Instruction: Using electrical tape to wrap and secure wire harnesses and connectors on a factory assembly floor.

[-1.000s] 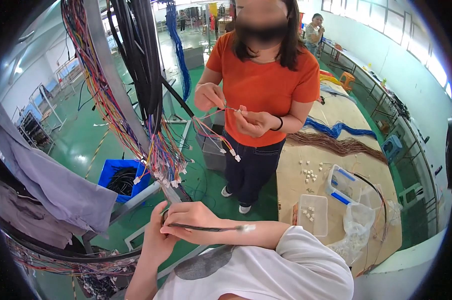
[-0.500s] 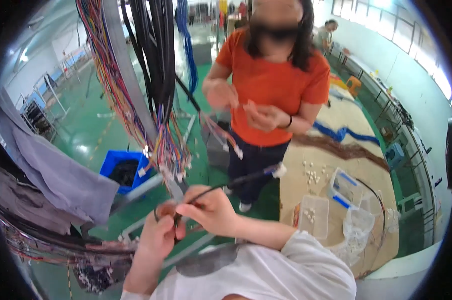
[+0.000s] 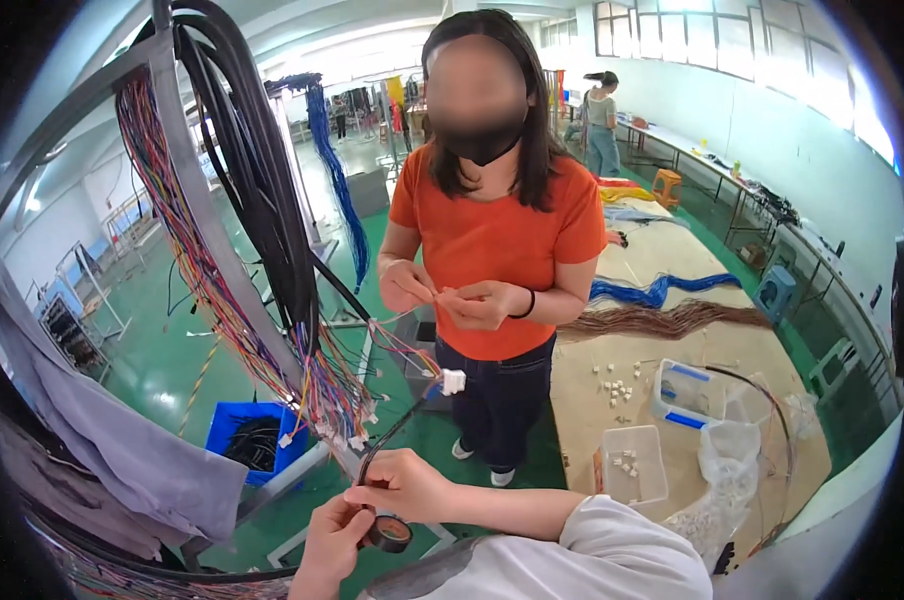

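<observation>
Two hands meet at six o'clock: the left hand (image 3: pixel 334 532) clamps a black tape roll (image 3: pixel 391 533), the right hand (image 3: pixel 404 485) pinches a black cable (image 3: pixel 392 435) ending in a white connector (image 3: pixel 453 381). Wrapping likely goes best with tape taut and the cable steady, clear of the hanging coloured wires (image 3: pixel 322 395) at nine o'clock.

Tan table (image 3: pixel 672 400), clear bins (image 3: pixel 637 465), white connectors (image 3: pixel 617 382), brown wires (image 3: pixel 662 322)
</observation>
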Demonstrator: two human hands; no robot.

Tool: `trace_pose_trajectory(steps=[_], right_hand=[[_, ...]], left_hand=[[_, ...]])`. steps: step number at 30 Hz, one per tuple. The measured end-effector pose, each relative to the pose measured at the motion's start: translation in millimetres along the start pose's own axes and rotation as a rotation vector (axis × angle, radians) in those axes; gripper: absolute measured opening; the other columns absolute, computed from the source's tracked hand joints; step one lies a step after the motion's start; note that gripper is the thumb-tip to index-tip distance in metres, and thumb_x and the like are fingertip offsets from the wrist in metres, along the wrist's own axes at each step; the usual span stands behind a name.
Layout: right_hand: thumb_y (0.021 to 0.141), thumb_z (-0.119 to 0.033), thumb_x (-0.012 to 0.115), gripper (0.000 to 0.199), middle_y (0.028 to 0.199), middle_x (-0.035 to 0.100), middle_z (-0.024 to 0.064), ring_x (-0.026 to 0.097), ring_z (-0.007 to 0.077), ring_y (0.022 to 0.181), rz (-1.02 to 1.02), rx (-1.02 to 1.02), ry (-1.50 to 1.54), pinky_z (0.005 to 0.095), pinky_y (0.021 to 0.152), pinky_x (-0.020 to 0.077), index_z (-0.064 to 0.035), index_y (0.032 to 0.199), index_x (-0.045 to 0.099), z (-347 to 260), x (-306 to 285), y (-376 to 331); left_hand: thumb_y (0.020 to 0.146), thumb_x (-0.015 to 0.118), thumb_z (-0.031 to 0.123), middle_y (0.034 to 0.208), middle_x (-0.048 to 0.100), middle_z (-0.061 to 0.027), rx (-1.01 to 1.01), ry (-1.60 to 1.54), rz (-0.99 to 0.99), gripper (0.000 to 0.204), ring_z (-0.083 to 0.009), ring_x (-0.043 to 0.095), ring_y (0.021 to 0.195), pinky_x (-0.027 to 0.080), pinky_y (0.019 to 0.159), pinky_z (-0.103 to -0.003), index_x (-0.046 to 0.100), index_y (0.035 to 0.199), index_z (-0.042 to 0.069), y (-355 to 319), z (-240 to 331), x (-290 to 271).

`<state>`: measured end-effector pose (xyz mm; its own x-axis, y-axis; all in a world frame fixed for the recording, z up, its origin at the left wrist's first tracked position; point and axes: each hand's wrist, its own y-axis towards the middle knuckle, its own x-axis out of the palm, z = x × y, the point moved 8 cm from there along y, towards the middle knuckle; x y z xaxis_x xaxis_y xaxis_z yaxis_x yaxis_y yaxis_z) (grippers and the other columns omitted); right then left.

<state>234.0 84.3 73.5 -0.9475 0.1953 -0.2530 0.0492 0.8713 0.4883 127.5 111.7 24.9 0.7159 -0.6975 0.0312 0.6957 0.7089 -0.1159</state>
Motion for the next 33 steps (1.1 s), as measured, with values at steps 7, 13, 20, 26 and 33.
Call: trace_pose_trajectory(steps=[7,13,20,26,33], right_hand=[[0.071,-0.019,0.066,0.030,0.067,0.050,0.0089,0.050,0.0201,0.058,0.112,-0.044,-0.150,0.0307,0.055,0.0415,-0.0012,0.091,0.053,1,11,-9],[0.069,-0.013,0.064,0.033,0.068,0.050,0.0083,0.050,0.0244,0.064,0.081,-0.096,-0.210,0.0342,0.059,0.0399,-0.0015,0.096,0.051,-6,12,-8],[0.073,-0.012,0.060,0.040,0.068,0.053,0.0066,0.051,0.0243,0.068,-0.075,-0.143,-0.234,0.0349,0.074,0.0361,-0.0037,0.110,0.047,7,35,-11],[0.071,-0.010,0.058,0.009,0.063,0.054,0.0052,0.053,0.0241,0.068,-0.236,-0.163,-0.460,0.0377,0.065,0.0370,-0.0059,0.078,0.054,-5,35,-8],[0.073,-0.011,0.058,0.009,0.055,0.049,0.0078,0.048,0.0273,0.054,-0.526,-0.201,-0.160,0.0338,0.056,0.0365,-0.0051,0.069,0.054,-5,35,-4]], left_hand=[[0.080,0.055,0.010,0.060,0.051,-0.0012,0.192,0.300,0.396,0.011,-0.0048,0.044,0.049,0.035,0.042,-0.020,0.053,0.077,-0.001,7,10,-26],[0.078,0.055,0.004,0.064,0.049,-0.0022,0.386,0.483,0.561,0.008,-0.0064,0.046,0.057,0.039,0.051,-0.020,0.050,0.074,-0.001,4,28,-30],[0.076,0.056,0.000,0.064,0.047,-0.0019,0.463,0.331,0.548,0.009,-0.0056,0.042,0.056,0.035,0.049,-0.019,0.048,0.072,0.000,-9,22,-33],[0.073,0.058,0.001,0.065,0.047,-0.0080,0.518,0.552,0.537,0.010,-0.0152,0.045,0.053,0.036,0.047,-0.025,0.048,0.073,0.000,-27,31,-23],[0.082,0.053,0.012,0.053,0.046,-0.0030,0.216,0.388,0.198,0.014,-0.0055,0.043,0.048,0.033,0.043,-0.022,0.049,0.076,-0.001,-21,23,-8]])
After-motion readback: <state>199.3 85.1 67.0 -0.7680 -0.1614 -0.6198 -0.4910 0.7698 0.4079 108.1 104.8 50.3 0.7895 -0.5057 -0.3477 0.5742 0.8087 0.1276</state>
